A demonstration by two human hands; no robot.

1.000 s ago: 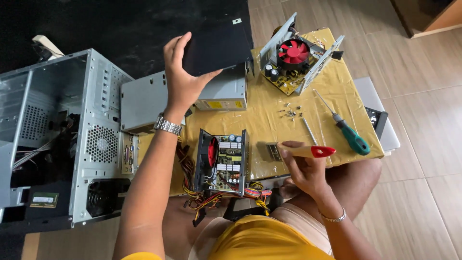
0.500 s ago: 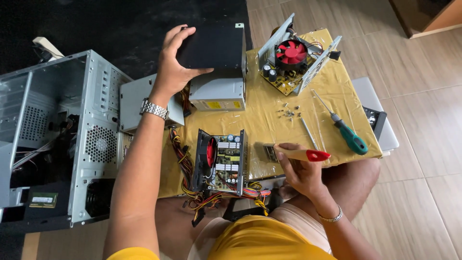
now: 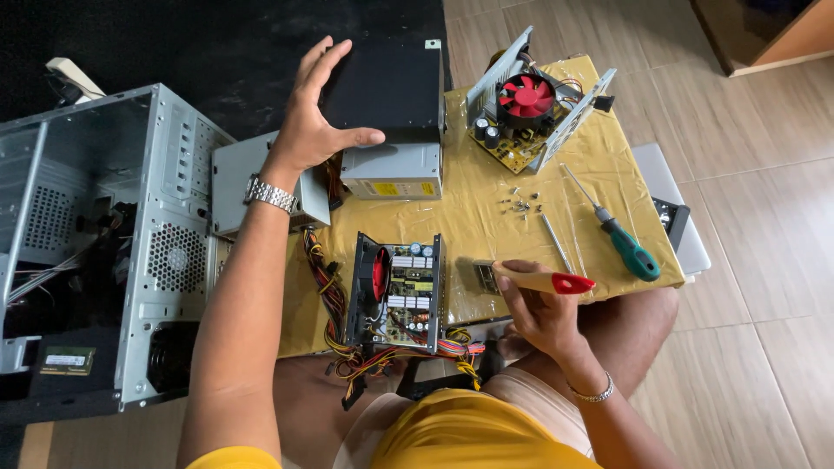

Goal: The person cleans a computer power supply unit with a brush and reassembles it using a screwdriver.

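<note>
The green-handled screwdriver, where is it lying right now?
The green-handled screwdriver lies on the right part of the yellow-covered table, just beyond the right hand, beside the small screws.

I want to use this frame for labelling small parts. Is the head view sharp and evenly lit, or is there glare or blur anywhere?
Head view: mostly sharp, soft daylight, no motion blur on the left hand or right hand; mild sheen on the yellow table cover; the black power supply cover is dark with little detail; the loose screws are tiny but distinct; slight wide-angle bending shows at the computer case.
</note>
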